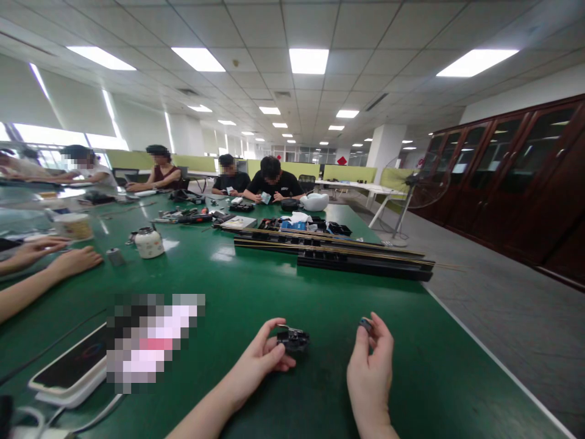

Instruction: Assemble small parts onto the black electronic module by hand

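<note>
In the head view, on the near side of the long black rails (365, 267), the left hand (269, 353) pinches a black part (296, 341); the right hand (373, 360) pinches a small dark piece (365, 324). Both seem light and hard; thin bits may snap, so hold the sides.

Two own hands are working toward the near edge of the green table (320, 299): left hand (267, 355) is holding one black part (295, 340), right hand (372, 363) one small grey part (365, 324). Toward the left edge, two co-worker hands (77, 263) are resting; one white bottle (148, 244) and one patterned cup (77, 227) are standing. Two people in black tops (286, 185) are sitting at the far edge. One floor fan (414, 181) is standing past the right edge. Thin rods (365, 250) are bunching, uncountable.
</note>
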Tool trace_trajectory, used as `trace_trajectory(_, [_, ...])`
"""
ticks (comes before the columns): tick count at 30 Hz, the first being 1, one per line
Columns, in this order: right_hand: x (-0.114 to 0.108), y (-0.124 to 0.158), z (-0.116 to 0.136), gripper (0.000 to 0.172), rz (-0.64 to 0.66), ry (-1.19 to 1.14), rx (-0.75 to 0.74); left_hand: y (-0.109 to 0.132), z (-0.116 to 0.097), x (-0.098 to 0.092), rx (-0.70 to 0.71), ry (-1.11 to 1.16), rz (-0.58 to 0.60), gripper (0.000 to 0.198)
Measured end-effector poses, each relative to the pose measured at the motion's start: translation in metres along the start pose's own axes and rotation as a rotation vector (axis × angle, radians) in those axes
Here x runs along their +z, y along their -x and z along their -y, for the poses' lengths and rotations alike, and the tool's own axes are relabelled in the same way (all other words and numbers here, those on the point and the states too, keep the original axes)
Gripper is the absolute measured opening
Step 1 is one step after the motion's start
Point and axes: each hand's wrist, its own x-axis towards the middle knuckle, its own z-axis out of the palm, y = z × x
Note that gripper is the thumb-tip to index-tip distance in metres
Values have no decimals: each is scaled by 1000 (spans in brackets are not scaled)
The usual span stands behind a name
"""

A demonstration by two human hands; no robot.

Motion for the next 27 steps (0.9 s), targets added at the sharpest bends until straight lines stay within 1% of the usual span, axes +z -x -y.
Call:
trace_trajectory(3, [3, 2, 0, 48, 29, -52, 7, -1, 2, -2, 13, -36, 18, 53])
trace_trajectory(5, [6, 4, -1, 47, 75, -80, 9, -2, 2, -2, 21, -54, 32, 52])
trace_trajectory(6, [7, 5, -2, 45, 121, -92, 12, -2, 2, -2, 22, -61, 37, 51])
trace_trajectory(9, [9, 12, -3, 32, 338, -51, -10, 0, 1, 0, 19, -68, 37, 50])
trace_trajectory(11, [10, 17, 0, 27, 449, -20, -61, 0, 0, 2, 19, -60, 36, 48])
trace_trajectory(13, [10, 22, 4, 23, 528, -28, -142, 1, -2, 3, 22, -50, 39, 47])
trace_trajectory(15, [9, 24, 9, 21, 574, -47, -220, 2, -3, 4, 23, -45, 39, 45])
trace_trajectory(17, [8, 25, 12, 20, 600, -45, -258, 2, -3, 5, 25, -42, 38, 45])
trace_trajectory(20, [9, 25, 12, 19, 637, -6, -265, 1, -3, 4, 28, -32, 48, 43])
trace_trajectory(25, [11, 24, 9, 17, 776, 52, -251, 1, -1, 3, 38, -24, 69, 42])
trace_trajectory(27, [11, 24, 10, 16, 790, 52, -244, 1, -1, 3, 34, -35, 70, 40])
